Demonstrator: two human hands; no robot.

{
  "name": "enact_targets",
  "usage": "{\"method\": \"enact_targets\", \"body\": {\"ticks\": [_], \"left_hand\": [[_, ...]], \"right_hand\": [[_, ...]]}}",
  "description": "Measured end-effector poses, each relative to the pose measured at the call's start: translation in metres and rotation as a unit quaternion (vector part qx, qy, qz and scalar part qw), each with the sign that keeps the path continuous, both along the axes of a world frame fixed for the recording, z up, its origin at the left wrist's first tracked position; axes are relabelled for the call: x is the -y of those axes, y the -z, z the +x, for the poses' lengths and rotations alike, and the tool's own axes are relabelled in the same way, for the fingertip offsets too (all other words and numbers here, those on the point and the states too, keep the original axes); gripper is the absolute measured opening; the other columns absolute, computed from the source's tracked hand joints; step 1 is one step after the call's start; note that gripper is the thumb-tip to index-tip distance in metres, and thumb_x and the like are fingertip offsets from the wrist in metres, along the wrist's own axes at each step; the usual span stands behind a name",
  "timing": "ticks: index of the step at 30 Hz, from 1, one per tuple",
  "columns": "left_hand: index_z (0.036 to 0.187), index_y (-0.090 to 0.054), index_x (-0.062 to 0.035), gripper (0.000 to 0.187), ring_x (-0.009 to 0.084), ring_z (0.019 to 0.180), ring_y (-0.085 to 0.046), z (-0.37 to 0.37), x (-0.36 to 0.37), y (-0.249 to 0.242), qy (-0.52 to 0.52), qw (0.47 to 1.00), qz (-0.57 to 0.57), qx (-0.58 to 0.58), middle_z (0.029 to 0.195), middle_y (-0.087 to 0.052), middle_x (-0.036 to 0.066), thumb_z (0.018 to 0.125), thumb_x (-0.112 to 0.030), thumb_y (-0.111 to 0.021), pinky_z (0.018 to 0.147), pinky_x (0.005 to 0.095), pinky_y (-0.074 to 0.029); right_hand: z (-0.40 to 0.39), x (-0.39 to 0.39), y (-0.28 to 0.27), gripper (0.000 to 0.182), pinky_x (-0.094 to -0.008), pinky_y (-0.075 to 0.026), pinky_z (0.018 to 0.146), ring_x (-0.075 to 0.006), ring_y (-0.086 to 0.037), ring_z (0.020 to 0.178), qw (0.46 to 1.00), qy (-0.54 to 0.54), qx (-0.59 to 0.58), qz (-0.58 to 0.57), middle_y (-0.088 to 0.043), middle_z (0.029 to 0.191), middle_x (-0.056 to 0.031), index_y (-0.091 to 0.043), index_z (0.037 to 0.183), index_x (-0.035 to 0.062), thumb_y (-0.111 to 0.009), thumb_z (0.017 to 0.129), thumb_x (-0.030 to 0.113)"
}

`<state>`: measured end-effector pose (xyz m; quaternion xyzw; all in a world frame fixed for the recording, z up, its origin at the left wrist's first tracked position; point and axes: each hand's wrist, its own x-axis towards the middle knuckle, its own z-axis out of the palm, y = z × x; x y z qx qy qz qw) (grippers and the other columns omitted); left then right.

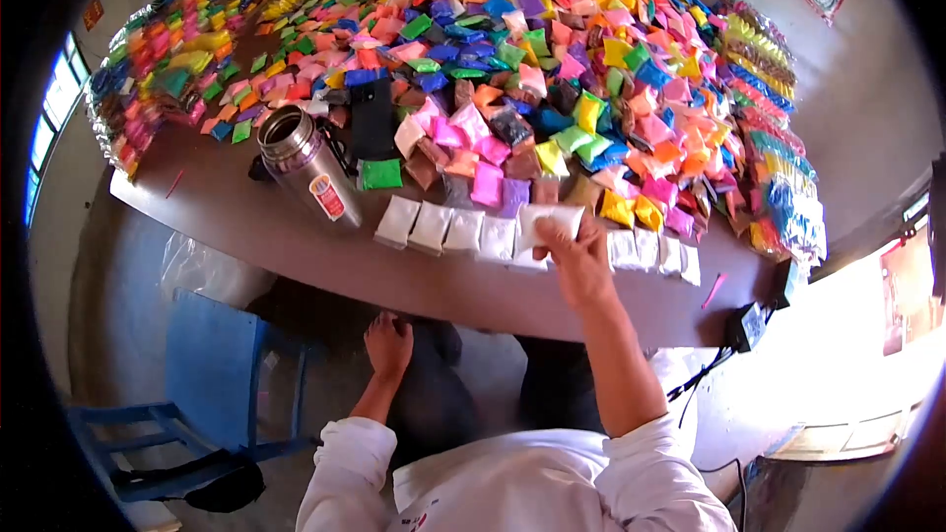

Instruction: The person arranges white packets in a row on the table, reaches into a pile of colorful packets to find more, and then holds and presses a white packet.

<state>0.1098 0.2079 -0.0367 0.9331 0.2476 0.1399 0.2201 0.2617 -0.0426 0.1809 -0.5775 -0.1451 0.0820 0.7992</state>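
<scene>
Between the thumb and fingers of my right hand (579,258) is a small white packet (548,224), lifted over a row of similar packets. Along the near side of the table, other white packets (430,229) lie side by side to the left of that hand, and more white packets (645,249) continue to its right. My left hand (389,343) is below the table's front edge, near my leg, with its fingers curled in and nothing visible in them. Just beyond the row are pink packets (487,183) and a purple packet (514,197).
A big heap of coloured packets (591,49) covers much of the table (296,241). A steel flask (307,166) stands at the left beside a black phone-like object (371,120). Bundled packets (785,167) line the right edge, near black adapters (752,325). A blue chair (212,365) stands lower left.
</scene>
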Motion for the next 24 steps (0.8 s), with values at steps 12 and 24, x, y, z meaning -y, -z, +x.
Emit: {"method": "enact_targets", "body": {"ticks": [12,24], "left_hand": [[0.089,-0.062,0.0012,0.045,0.0352,0.083,-0.063,-0.053,0.105,-0.018,0.343,0.873,-0.296,-0.179,0.088,-0.067,0.019,0.093,-0.042,-0.049,0.078,0.0386,-0.050],[0.088,-0.066,-0.0021,0.050,0.0156,0.078,-0.063,-0.113,0.153,-0.056,0.150,0.722,-0.674,-0.026,0.086,-0.067,0.008,0.095,-0.047,-0.047,0.076,0.0292,-0.049]], "right_hand": [[-0.150,0.077,0.063,0.031,-0.0232,-0.045,0.061,-0.0081,-0.052,0.069,0.988,-0.066,-0.053,-0.126,-0.059,0.081,-0.0022,-0.058,0.103,0.0026,-0.056,0.095,0.032],[-0.201,0.069,0.095,0.031,-0.0224,-0.039,0.058,-0.0049,-0.050,0.069,0.987,-0.071,-0.063,-0.127,-0.059,0.075,0.0022,-0.063,0.091,0.0016,-0.061,0.092,0.032]]}}
